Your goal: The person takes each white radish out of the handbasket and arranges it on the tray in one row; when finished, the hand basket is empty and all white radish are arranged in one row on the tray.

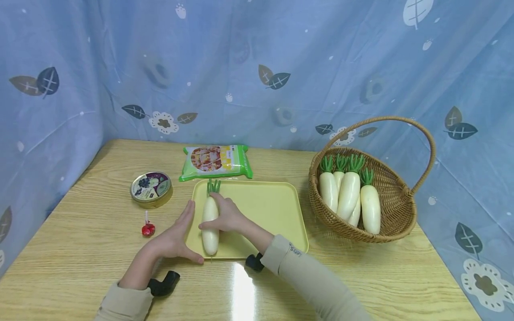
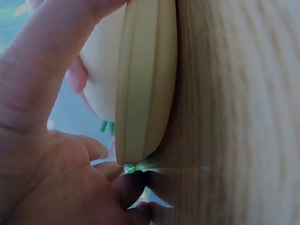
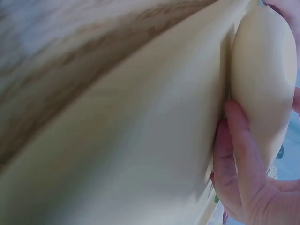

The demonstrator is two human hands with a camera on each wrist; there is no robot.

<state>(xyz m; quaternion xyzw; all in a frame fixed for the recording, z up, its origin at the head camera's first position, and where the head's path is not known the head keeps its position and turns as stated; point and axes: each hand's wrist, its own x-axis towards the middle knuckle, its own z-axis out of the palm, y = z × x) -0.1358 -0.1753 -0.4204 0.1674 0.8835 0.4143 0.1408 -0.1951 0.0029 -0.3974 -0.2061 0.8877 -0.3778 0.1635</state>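
A white radish (image 1: 210, 244) with green leaf stubs lies lengthwise along the left side of a yellow tray (image 1: 267, 211). My right hand (image 1: 229, 215) holds it around the middle from the right, thumb on the near side; the right wrist view shows fingertips (image 3: 236, 117) low against the radish (image 3: 264, 61). At the tray's left edge is my left hand (image 1: 172, 240), its fingers extended and spread, with the thumb by the front rim. Seen from the left wrist, that hand (image 2: 51, 154) frames the tray's corner (image 2: 140, 84), thumb across the top.
A wicker basket (image 1: 407, 227) with a tall handle stands at right, holding several white radishes (image 1: 348, 196). Behind the tray lies a green-edged food packet (image 1: 214, 160). A round tin (image 1: 151, 189) and a small red-wrapped lollipop (image 1: 148, 229) sit to the left. A patterned blue curtain (image 1: 225, 111) hangs behind.
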